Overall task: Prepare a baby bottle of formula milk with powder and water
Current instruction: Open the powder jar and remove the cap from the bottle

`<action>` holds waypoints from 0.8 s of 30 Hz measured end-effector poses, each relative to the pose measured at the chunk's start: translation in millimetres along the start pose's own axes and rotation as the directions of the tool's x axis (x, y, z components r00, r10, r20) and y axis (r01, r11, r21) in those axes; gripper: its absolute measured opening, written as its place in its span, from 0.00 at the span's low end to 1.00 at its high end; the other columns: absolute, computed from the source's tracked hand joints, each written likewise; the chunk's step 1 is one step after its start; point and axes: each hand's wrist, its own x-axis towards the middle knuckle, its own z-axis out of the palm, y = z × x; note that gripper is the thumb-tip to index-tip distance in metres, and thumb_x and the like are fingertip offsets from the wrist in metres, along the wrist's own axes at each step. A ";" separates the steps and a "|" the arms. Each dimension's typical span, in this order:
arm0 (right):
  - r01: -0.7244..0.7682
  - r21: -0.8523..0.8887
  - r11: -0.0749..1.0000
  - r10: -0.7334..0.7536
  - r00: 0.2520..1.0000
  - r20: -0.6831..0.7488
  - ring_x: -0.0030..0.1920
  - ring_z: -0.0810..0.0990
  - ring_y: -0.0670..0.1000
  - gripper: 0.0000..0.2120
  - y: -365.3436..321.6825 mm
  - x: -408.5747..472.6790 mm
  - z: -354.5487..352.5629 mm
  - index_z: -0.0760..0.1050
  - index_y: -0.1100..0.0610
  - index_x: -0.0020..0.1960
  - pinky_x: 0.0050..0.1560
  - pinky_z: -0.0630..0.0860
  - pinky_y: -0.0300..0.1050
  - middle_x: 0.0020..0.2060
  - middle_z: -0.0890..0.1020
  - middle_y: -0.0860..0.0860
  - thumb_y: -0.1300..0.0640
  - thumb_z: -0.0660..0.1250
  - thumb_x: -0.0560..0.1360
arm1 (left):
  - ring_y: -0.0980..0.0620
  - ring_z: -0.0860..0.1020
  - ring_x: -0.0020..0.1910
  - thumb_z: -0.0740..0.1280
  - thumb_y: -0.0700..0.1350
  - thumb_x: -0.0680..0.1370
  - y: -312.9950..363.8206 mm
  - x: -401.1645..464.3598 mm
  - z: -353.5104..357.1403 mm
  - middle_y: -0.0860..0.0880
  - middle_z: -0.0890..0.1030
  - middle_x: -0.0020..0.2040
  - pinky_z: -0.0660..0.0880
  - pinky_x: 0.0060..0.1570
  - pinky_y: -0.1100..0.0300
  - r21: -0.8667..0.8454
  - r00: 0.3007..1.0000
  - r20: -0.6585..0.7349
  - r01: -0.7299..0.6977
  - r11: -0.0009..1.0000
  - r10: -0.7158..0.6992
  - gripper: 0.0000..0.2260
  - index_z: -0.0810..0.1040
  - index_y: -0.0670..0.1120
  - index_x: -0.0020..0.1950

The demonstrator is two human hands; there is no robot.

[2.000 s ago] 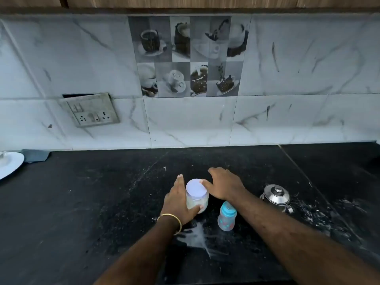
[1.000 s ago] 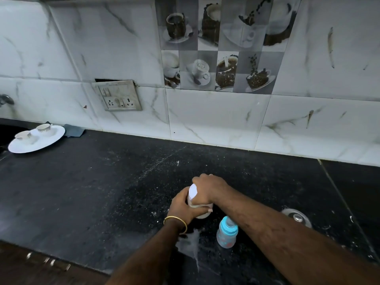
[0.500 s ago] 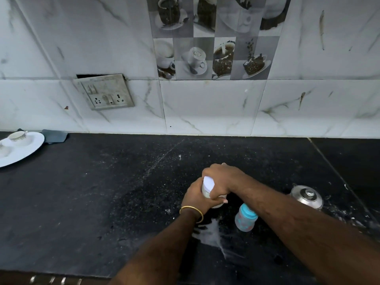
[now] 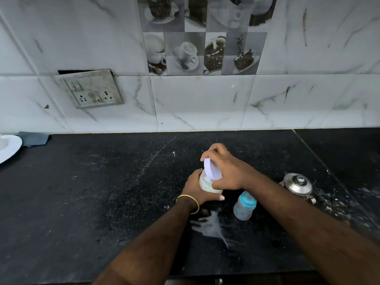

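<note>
Here the black stone counter [image 4: 86, 202] fills the lower half of the view, speckled with white dust and backed by a wall of white marbled tiles [image 4: 205, 103]. High on that wall sits a panel of picture tiles [image 4: 202, 50] showing cups and coffee beans, and to its left a grimy switch plate [image 4: 90, 88] hangs crooked from its opening; no writing on either can be read.

At the far left edge a white plate [image 4: 8, 148] pokes in, with a blue-grey cloth [image 4: 34, 138] just behind it. On the right a steel kettle [image 4: 298, 185] with a knobbed lid stands near the right forearm, which crosses in front of it and hides part of its left side.

The baby bottle [image 4: 244, 206], pale blue with a teal cap and small printed shapes too blurred to read, stands upright just under that same forearm, right of the jar. A white smear [image 4: 209, 226], perhaps spilled powder or milk, lies on the counter in front of the jar.

The left hand [image 4: 197, 191], a gold bangle [image 4: 190, 202] at its wrist, wraps closed around the small powder jar [image 4: 206, 183]. The right hand [image 4: 228, 171] pinches the round white lid [image 4: 212, 169], tilted up and clear of the jar mouth on one side.
</note>
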 end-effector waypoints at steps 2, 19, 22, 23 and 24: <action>-0.061 0.184 0.981 0.082 0.990 -0.111 0.49 0.75 0.51 0.32 -4.7 -20.0 7.3 0.64 0.44 0.60 0.44 0.79 0.51 0.59 0.60 0.44 0.56 0.75 0.61 | 0.50 0.63 0.76 0.83 0.57 0.51 -6.1 -2.1 -12.3 0.50 0.63 0.77 0.65 0.73 0.48 0.110 0.997 0.081 -0.005 0.994 -0.004 0.59 0.60 0.48 0.77; -0.196 0.181 0.964 0.194 0.981 0.030 0.70 0.64 0.47 0.40 -10.5 -65.5 158.1 0.58 0.37 0.76 0.67 0.65 0.53 0.72 0.65 0.36 0.36 0.68 0.68 | 0.55 0.76 0.60 0.67 0.36 0.75 -37.5 -29.5 -68.1 0.52 0.81 0.59 0.69 0.60 0.64 0.087 0.997 -0.078 0.033 0.996 -0.026 0.14 0.81 0.49 0.58; -0.235 0.127 0.964 0.226 0.971 0.080 0.70 0.62 0.49 0.42 -7.1 -66.3 161.5 0.56 0.37 0.76 0.67 0.63 0.53 0.72 0.65 0.36 0.36 0.69 0.66 | 0.55 0.77 0.59 0.68 0.36 0.75 -34.1 -30.7 -65.3 0.52 0.81 0.57 0.70 0.59 0.64 0.077 0.992 -0.123 0.015 0.997 -0.006 0.14 0.81 0.49 0.57; -0.249 0.104 0.963 0.239 0.966 0.100 0.71 0.61 0.49 0.42 -6.8 -66.3 161.9 0.56 0.37 0.77 0.67 0.61 0.53 0.72 0.65 0.37 0.37 0.69 0.66 | 0.55 0.77 0.58 0.68 0.36 0.75 -33.0 -31.1 -64.4 0.53 0.81 0.56 0.70 0.59 0.64 0.077 0.991 -0.134 0.002 0.997 0.009 0.13 0.81 0.49 0.56; -0.257 0.087 0.963 0.246 0.962 0.119 0.72 0.61 0.49 0.43 -6.5 -66.2 161.7 0.55 0.37 0.77 0.67 0.60 0.54 0.73 0.64 0.38 0.37 0.70 0.66 | 0.55 0.77 0.57 0.68 0.36 0.75 -31.1 -31.6 -62.8 0.53 0.80 0.55 0.70 0.59 0.64 0.077 0.989 -0.149 -0.013 0.997 0.025 0.13 0.81 0.48 0.56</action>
